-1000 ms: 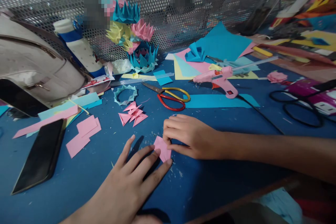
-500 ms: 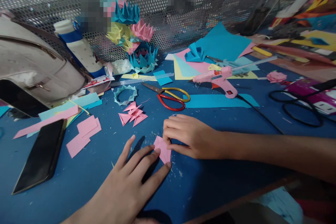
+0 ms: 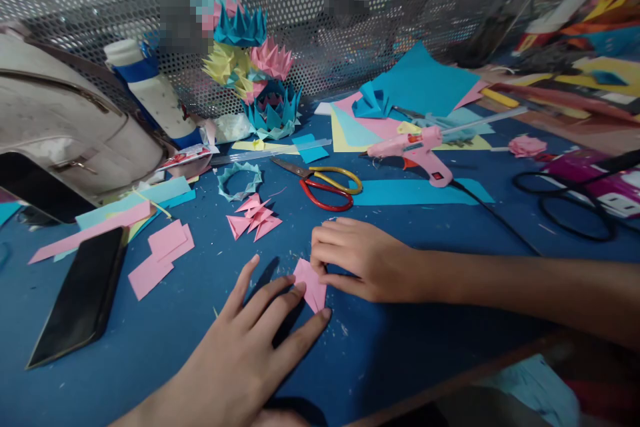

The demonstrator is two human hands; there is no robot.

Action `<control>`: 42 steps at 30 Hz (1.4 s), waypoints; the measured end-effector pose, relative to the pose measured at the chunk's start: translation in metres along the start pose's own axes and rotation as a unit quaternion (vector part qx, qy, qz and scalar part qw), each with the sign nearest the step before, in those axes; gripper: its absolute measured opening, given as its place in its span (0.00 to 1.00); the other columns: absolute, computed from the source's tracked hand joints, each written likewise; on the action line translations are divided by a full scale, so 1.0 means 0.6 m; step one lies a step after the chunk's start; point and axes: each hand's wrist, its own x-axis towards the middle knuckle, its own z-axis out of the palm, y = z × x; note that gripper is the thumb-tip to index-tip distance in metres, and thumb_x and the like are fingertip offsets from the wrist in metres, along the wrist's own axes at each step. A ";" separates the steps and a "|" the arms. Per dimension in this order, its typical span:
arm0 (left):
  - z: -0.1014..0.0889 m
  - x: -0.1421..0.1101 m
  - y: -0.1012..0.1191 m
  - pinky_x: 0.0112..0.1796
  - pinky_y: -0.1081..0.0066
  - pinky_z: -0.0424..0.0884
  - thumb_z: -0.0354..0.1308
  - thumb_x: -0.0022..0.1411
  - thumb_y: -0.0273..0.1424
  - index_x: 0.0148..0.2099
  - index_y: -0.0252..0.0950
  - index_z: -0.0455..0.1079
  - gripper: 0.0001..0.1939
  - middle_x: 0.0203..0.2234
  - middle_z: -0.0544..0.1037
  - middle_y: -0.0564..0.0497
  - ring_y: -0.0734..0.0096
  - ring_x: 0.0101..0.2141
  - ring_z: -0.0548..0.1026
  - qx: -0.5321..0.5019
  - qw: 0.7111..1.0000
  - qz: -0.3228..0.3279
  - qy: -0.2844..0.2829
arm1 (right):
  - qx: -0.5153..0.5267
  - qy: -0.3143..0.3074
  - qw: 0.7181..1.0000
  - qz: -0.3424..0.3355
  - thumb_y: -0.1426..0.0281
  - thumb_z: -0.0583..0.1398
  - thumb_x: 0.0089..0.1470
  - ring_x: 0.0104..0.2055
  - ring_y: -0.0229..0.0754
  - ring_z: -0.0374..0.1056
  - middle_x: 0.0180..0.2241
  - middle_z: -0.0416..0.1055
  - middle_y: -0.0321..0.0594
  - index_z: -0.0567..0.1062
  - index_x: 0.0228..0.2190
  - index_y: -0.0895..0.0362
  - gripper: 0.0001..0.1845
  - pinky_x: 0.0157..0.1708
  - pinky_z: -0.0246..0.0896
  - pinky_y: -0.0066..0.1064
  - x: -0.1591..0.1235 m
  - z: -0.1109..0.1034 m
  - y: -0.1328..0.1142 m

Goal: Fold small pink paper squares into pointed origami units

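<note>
A small folded piece of pink paper (image 3: 311, 285) lies flat on the blue table between my hands. My left hand (image 3: 255, 340) is open, its fingers spread, with fingertips on the paper's left and lower edges. With fingers curled together, my right hand (image 3: 350, 260) pinches the paper's right edge; its fingertips are partly hidden. Beyond the hands sit several folded pink triangles (image 3: 256, 219) and a pale blue paper ring (image 3: 240, 181). Flat pink paper rectangles (image 3: 167, 242) lie to the left.
Scissors (image 3: 327, 187) and a pink glue gun (image 3: 415, 150) with a trailing cord lie behind my right hand, by a blue paper strip (image 3: 425, 192). A phone (image 3: 80, 297) is at left. Paper flowers (image 3: 273, 107), a bottle (image 3: 150, 90) and a bag (image 3: 60, 113) stand at the back.
My left hand's lowest extended finger has shifted slightly right at the paper's lower corner. My right hand stays at the paper's right edge.
</note>
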 end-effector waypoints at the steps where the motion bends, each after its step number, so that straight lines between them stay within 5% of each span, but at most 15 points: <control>1: 0.000 0.001 0.000 0.65 0.41 0.26 0.32 0.69 0.63 0.72 0.37 0.57 0.45 0.55 0.73 0.41 0.51 0.60 0.65 -0.002 1.000 -0.001 -0.005 | 0.000 -0.001 1.000 0.001 0.68 0.55 0.67 0.38 0.42 0.60 0.37 0.69 0.40 0.70 0.34 0.58 0.09 0.41 0.50 0.34 0.000 0.000 0.000; 42: 0.001 0.001 -0.003 0.65 0.41 0.22 0.38 0.69 0.62 0.73 0.35 0.52 0.45 0.56 0.73 0.43 0.51 0.61 0.63 -0.014 0.999 -0.008 -0.028 | -0.009 0.007 1.000 -0.004 0.69 0.55 0.67 0.38 0.42 0.59 0.37 0.68 0.40 0.70 0.34 0.58 0.09 0.40 0.50 0.34 0.000 0.002 0.000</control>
